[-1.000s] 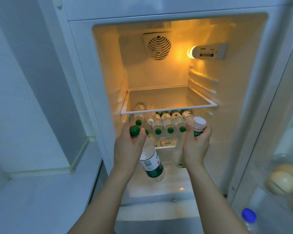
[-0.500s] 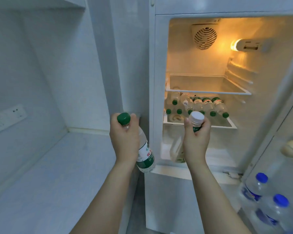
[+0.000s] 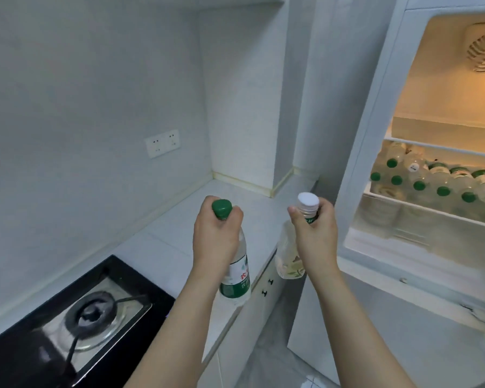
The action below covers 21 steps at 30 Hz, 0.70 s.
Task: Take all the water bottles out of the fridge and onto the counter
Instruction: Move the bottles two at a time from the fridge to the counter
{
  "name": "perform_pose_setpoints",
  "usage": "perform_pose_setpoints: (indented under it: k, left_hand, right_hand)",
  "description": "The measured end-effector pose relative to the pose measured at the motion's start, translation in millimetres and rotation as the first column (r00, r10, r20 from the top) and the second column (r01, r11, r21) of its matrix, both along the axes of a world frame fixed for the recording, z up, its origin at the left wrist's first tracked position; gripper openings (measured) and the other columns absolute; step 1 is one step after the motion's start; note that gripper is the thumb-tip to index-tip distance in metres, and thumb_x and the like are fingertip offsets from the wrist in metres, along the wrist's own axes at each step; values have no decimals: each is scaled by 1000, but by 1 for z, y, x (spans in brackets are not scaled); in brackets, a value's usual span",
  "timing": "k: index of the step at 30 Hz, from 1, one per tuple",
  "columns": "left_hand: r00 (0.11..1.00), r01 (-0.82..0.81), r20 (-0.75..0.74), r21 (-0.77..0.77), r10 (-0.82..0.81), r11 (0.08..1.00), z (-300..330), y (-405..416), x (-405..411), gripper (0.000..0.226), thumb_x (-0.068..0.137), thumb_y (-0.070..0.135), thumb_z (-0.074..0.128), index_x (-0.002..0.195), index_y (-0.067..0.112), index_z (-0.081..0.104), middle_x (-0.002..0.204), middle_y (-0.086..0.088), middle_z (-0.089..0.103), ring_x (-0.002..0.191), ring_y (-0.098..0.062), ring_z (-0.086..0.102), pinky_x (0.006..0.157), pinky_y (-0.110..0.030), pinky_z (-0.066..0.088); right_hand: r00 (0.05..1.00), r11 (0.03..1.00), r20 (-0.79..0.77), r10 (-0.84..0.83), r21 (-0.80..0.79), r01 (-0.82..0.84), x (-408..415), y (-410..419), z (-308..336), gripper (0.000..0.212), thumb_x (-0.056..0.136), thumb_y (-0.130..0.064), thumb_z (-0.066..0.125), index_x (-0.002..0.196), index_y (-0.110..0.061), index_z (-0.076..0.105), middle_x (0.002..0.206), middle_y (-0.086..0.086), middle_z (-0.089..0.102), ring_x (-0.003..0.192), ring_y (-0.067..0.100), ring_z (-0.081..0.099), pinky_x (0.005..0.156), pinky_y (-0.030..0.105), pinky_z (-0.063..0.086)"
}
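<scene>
My left hand (image 3: pixel 217 238) grips the neck of a green-capped water bottle (image 3: pixel 237 278), which hangs upright over the white counter (image 3: pixel 179 233). My right hand (image 3: pixel 315 233) grips the neck of a white-capped bottle (image 3: pixel 290 264), held just past the counter's right edge, in front of the fridge (image 3: pixel 375 135). The fridge stands open at the right. On its middle shelf (image 3: pixel 431 208) lie several green-capped bottles (image 3: pixel 443 186) on their sides, caps facing out.
A black gas stove (image 3: pixel 76 312) with a burner occupies the counter's near left. A wall socket (image 3: pixel 162 143) sits on the tiled back wall. Cabinet doors with small black knobs (image 3: pixel 266 287) are below the counter edge. The fridge's upper shelf (image 3: pixel 445 130) looks bare.
My view swung left from the fridge to the counter. Both hands carried their bottles out of the fridge and leftward; the left one now hangs over the counter.
</scene>
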State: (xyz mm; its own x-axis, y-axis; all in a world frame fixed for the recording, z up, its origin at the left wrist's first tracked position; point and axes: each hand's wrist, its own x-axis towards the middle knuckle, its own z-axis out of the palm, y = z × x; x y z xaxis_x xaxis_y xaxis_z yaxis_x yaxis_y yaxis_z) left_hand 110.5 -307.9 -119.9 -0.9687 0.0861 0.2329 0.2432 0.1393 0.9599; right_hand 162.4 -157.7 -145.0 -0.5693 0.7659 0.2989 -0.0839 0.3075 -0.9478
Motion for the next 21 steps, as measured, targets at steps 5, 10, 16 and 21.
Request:
perform_pose_setpoints:
  k: [5, 10, 16, 21]
  left_hand:
    - [985, -104, 144, 96, 90, 990, 3, -42, 27, 10, 87, 7, 59, 97, 10, 58, 80, 6, 60, 53, 6, 50, 53, -9, 42]
    - [923, -248, 344, 196, 170, 949, 0, -77, 61, 21, 85, 1, 62, 101, 15, 59, 71, 7, 53, 61, -9, 48, 60, -22, 40]
    - [814, -417, 531, 253, 235, 873, -16, -134, 111, 27, 81, -6, 62, 93, 18, 60, 85, -4, 59, 75, -20, 55, 68, -31, 44]
    - [783, -541, 511, 280, 353, 793, -6, -185, 147, 25, 82, -8, 60, 86, 17, 58, 82, 0, 61, 68, -17, 55, 63, -27, 45]
  right_hand:
    - [974, 981, 118, 191, 18, -195, 5, -32, 1, 36, 85, -27, 70, 113, -19, 49, 107, -4, 58, 100, 16, 54, 82, 27, 39]
    - [905, 925, 209, 370, 8, -379, 16, -66, -8, 36, 85, -27, 71, 111, -19, 47, 108, -1, 57, 97, 18, 55, 81, 30, 43]
    - [783, 819, 287, 552, -6, -574, 35, -120, -24, 36, 86, -23, 70, 114, -15, 49, 106, 0, 57, 92, 17, 53, 76, 25, 37]
    - [675, 699, 316, 667, 46, -713, 50, -177, -19, 33, 86, -22, 69, 111, -17, 48, 105, 0, 56, 91, 16, 53, 66, 18, 38]
